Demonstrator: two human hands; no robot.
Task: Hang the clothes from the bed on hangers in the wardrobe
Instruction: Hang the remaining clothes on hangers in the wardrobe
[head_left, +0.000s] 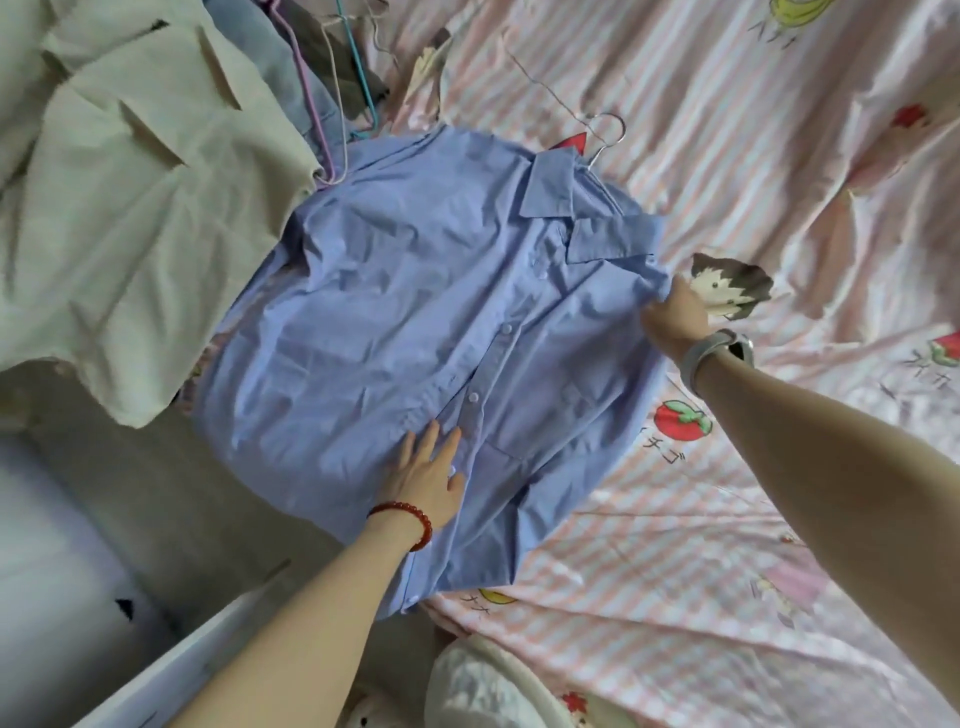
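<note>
The blue shirt (415, 322) lies front-up on the bed (753, 156), collar toward the far side, and a wire hanger hook (605, 136) pokes out just past the collar, so I judge the hanger is already inside the neck, though its shoulders are hidden under the cloth. My left hand (428, 480) rests flat on the lower front near the button placket, fingers straight and spread, gripping nothing. My right hand (675, 319) reaches to the shoulder edge on the right side; its fingertips look tucked into the fabric there, as if pinching the seam, but they are partly hidden and I cannot be sure. This looks like thin woven cotton: light, limp, creasing easily, and apt to slide off a smooth wire hanger if tilted. I would lift it by the hook, steadying the shoulder seams, not by the loose front. More clothes, a cream garment (140, 208) and spare hangers (322, 104), lie beside it to the left
</note>
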